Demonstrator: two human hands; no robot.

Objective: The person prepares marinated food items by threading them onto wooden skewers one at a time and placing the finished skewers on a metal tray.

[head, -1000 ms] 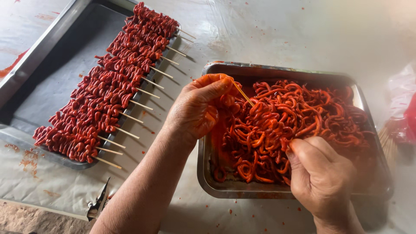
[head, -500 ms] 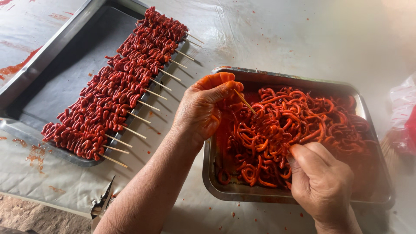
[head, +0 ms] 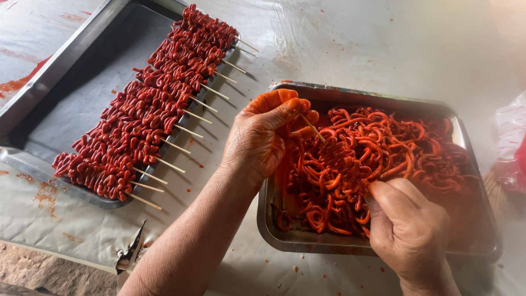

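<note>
My left hand (head: 263,137) pinches a thin wooden skewer (head: 313,129), stiff but light. My right hand (head: 408,230) closes its fingers on limp, sauce-slick red strips (head: 356,159) in the steel tray (head: 307,241); I judge they want a firm pinch near one end.

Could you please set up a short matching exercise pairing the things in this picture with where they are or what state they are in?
Things:
1. left hand
2. right hand
3. finished skewers
4. loose orange strips

Places or states:
A. lined up in the flat tray
B. piled in the deep metal pan
C. pinching a thin wooden stick
D. fingers down among the strips at the pan's near edge

Pairs: 1-C, 2-D, 3-A, 4-B
</note>
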